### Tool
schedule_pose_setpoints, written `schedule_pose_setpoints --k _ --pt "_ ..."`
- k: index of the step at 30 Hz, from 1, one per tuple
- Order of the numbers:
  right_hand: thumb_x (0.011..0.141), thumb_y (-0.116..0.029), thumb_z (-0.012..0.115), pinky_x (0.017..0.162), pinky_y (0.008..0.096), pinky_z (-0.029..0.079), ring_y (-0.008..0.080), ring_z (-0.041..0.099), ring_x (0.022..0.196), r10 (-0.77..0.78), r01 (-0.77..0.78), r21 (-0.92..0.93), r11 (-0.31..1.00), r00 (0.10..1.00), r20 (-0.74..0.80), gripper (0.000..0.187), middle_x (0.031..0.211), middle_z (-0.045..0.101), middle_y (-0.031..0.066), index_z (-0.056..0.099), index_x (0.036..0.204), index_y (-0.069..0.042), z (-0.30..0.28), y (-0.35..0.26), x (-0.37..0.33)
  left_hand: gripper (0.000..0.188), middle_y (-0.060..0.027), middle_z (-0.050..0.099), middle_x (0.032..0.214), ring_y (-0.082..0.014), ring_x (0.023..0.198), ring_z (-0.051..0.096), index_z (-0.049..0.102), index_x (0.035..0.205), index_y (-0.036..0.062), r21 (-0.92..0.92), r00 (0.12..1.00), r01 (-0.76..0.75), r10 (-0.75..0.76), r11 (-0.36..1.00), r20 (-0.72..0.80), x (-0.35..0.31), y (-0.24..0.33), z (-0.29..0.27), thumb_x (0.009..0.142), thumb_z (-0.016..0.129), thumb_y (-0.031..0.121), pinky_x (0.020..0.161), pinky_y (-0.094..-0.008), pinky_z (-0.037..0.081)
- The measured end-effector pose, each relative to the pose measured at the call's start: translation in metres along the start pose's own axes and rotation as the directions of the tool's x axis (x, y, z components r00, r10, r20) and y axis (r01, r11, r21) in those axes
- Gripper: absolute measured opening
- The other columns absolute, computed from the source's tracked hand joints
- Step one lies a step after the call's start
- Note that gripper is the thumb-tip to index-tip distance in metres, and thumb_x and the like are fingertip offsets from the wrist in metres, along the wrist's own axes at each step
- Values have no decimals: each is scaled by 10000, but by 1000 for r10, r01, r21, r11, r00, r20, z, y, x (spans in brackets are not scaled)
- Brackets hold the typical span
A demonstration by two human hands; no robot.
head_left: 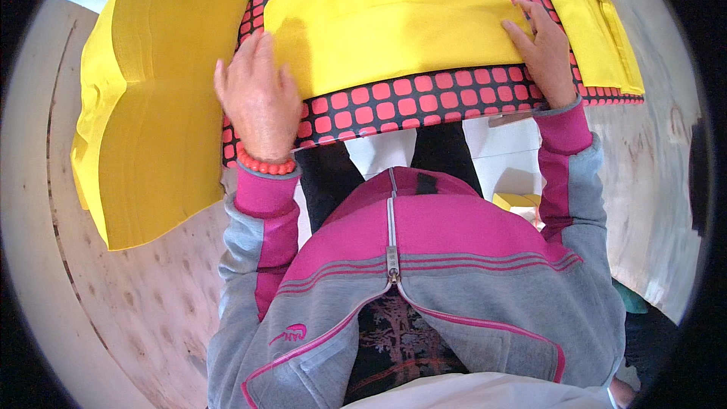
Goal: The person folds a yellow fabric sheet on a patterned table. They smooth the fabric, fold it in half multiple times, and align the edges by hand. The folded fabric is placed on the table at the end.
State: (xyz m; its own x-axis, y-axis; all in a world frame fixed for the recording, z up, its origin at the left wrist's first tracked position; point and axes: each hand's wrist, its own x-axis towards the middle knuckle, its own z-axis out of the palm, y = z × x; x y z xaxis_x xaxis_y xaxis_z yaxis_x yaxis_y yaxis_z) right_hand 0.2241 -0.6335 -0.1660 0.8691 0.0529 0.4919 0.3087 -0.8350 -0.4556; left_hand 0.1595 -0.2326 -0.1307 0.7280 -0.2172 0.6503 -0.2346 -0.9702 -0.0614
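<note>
A yellow cloth piece point(394, 26) lies spread flat on a board covered in red-and-black checked fabric point(363, 112). My left hand point(261, 95), with a red bead bracelet at the wrist, is at the cloth's left edge. Its fingers are stretched out and hold nothing. At the opposite edge is my right hand point(544, 53), fingers curled, thumb and fingertip over the cloth. A small dark blue bit shows between them, too small to name.
To the left hangs a thick stack of yellow cloth pieces point(163, 121). More folded yellow cloth point(598, 30) lies on the board's right end. Pale, marked wooden tabletops point(144, 288) flank both sides. A yellow object point(517, 201) is low down, beyond my right forearm.
</note>
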Motion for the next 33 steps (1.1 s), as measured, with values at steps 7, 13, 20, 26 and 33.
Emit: schedule_pose_setpoints --k 7,13,20,26,33 --pt "925 -307 725 764 405 533 316 695 898 6 -6 -30 1000 1000 27 414 1011 718 167 632 1228 -41 0 2 4 663 -242 385 1573 -384 1506 314 494 1483 83 -457 901 -254 381 853 209 14 74 20 942 657 429 1196 -614 235" --pt "940 -307 714 719 373 520 261 679 811 -53 57 86 995 997 -50 397 916 703 137 645 1226 -41 4 8 2 818 -250 330 1610 -393 1514 295 430 1538 85 -413 867 -160 328 896 375 3 84 24 920 625 584 1189 -647 203" --pt "928 -310 730 585 350 446 180 563 635 116 -103 207 973 992 -53 409 729 582 70 652 1239 -57 -9 1 -15 839 -228 253 1659 -398 1536 251 347 1598 128 -369 850 -129 294 920 437 -1 88 22 929 624 551 1201 -635 162" --pt "909 -251 738 612 372 477 232 587 641 61 -48 110 993 991 -119 444 730 587 68 609 1290 -66 -5 0 -19 859 -240 280 1642 -394 1532 259 385 1582 141 -351 864 -156 299 923 404 -1 90 23 913 610 630 1184 -671 182" --pt "899 -266 772 624 335 486 185 612 658 121 -107 174 979 990 -76 512 731 626 53 597 1325 -43 -11 -3 -14 883 -253 276 1640 -398 1530 262 377 1587 138 -341 873 -152 288 928 393 -2 90 24 897 632 627 1166 -689 200"
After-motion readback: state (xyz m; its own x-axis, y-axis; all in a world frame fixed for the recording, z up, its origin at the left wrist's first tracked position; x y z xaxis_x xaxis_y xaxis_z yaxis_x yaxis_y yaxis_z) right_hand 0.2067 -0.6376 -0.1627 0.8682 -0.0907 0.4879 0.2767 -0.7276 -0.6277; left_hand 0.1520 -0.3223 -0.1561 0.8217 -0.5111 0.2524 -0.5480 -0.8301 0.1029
